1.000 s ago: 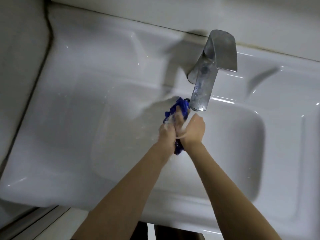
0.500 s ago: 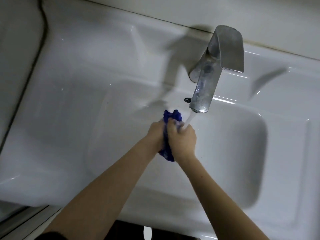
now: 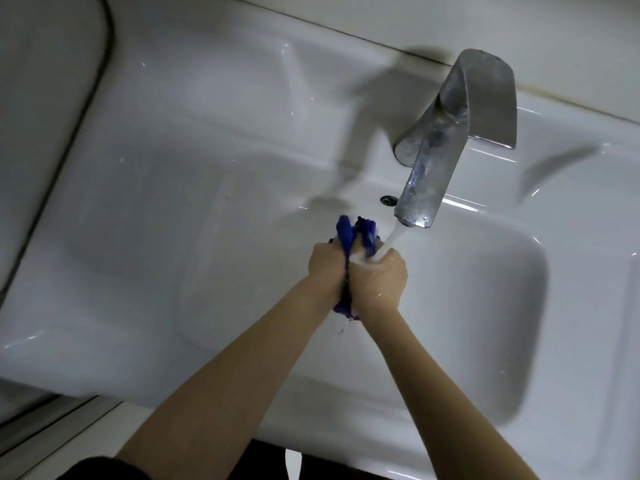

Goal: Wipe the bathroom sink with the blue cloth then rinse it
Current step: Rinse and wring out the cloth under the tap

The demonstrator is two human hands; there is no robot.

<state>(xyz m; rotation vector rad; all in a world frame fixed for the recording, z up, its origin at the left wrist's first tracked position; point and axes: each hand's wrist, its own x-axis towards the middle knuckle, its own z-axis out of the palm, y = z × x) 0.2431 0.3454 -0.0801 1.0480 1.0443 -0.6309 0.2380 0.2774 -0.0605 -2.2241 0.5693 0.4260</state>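
Note:
The blue cloth (image 3: 356, 233) is bunched up between both my hands over the white sink basin (image 3: 485, 306). My left hand (image 3: 327, 268) grips its left side and my right hand (image 3: 377, 284) grips its right side, pressed together. Cloth ends stick out above the fingers and below the wrists. Water runs from the metal faucet (image 3: 440, 157) spout onto my right hand and the cloth. Most of the cloth is hidden inside the fists.
The sink's flat rim (image 3: 138, 220) spreads wide to the left. An overflow hole (image 3: 388, 199) sits on the back wall of the basin beside the spout. A tiled wall (image 3: 450, 22) runs along the back.
Both hands stay clamped on the cloth and have shifted slightly under the stream; the cloth's top end now splits into two tufts. The water keeps running.

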